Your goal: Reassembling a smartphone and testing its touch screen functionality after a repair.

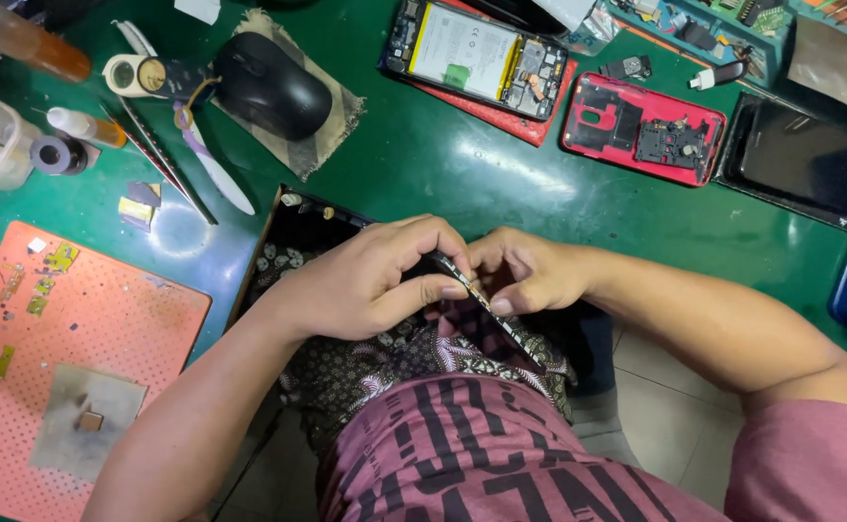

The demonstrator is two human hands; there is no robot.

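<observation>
Two hands, left [365, 280] and right [530, 273], pinch one phone frame [486, 304] edge-on beyond the green counter [443, 164] edge; two opened phones [643, 128] lie well apart

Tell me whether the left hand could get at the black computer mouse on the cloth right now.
Probably not at once: the left hand, like the right hand, grips the thin dark phone part. The path over the green mat to the black mouse looks unblocked, though.

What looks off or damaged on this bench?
Two phones lie opened up: one with battery and boards bare, and a red back shell with a loose board. Both hands, left hand and right hand, pinch a thin dark phone frame edge-on. Nothing is spilled.
</observation>
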